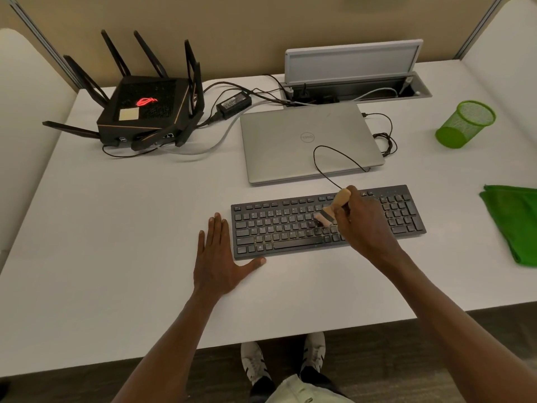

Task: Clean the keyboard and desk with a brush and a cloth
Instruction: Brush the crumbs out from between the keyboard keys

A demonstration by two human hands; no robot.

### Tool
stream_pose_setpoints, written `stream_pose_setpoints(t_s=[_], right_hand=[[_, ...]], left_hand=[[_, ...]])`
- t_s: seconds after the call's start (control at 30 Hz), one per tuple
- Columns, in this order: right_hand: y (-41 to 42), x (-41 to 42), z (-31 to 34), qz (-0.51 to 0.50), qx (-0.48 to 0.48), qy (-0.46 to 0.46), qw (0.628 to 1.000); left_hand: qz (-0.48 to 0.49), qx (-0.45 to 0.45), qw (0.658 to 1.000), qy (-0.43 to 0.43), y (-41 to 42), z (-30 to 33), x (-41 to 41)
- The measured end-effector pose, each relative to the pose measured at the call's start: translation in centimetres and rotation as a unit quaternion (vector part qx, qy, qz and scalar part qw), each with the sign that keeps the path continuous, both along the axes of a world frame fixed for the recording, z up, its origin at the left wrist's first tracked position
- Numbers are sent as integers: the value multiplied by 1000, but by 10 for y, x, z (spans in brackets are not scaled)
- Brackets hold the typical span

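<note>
the brush (334, 209) looks like a light little thing with a stubby wooden handle and soft bristles, so i'd guess it needs barely any grip, just a hold up near the handle's top so the bristles flex between the keys. the right hand (361, 225) has its fingers wrapped round that handle, bristles down on the middle rows of the keyboard (276, 225). the keyboard seems stiff but light enough to skid, which is probably why the left hand (219, 257) lies flat with fingers straight on the desk (116, 228), right at the keyboard's left end, thumb along its front edge. the green cloth (514, 219) sits folded well off the keyboard's right end, untouched.
</note>
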State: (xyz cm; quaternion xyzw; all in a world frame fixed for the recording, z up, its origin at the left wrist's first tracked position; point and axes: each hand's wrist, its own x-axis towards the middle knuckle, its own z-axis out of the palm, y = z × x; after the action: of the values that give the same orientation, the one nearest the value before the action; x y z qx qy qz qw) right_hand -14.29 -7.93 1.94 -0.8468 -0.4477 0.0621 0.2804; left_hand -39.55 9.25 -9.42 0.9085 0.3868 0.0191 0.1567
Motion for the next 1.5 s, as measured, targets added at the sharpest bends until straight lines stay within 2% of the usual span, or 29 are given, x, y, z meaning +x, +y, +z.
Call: stream_pose_setpoints(t_s=[0.17,0.4,0.57,0.73,0.87,0.97,1.13,1.3,1.4,1.5], right_hand=[[2,3,-1,148,-23,-32,988],[-12,29,2,129,-13,-57,990],[-7,21,0,178,-13,-39,983],[-19,35,1,158,-48,-80,983],[-9,22,3,176,-9,-51,983],[-11,24,-2,179,-16,-43,983],[-16,30,-1,158,-48,-89,982],[-8,18,0,166,-16,-44,985],[-17,29,-1,131,-33,-43,990],[-17,37,3,53,-22,-40,998]], left_hand=[[5,-7,1000,-5,-1,2,0],[5,-13,1000,-9,-1,1,0],[6,-13,1000,-3,0,3,0],[6,-14,1000,-4,-1,2,0],[5,-14,1000,-10,-1,2,0],[5,-14,1000,-6,-1,3,0],[4,-6,1000,-10,-1,1,0],[3,-3,1000,-5,0,1,0],[3,-5,1000,-1,0,2,0],[5,-5,1000,-2,-1,1,0]])
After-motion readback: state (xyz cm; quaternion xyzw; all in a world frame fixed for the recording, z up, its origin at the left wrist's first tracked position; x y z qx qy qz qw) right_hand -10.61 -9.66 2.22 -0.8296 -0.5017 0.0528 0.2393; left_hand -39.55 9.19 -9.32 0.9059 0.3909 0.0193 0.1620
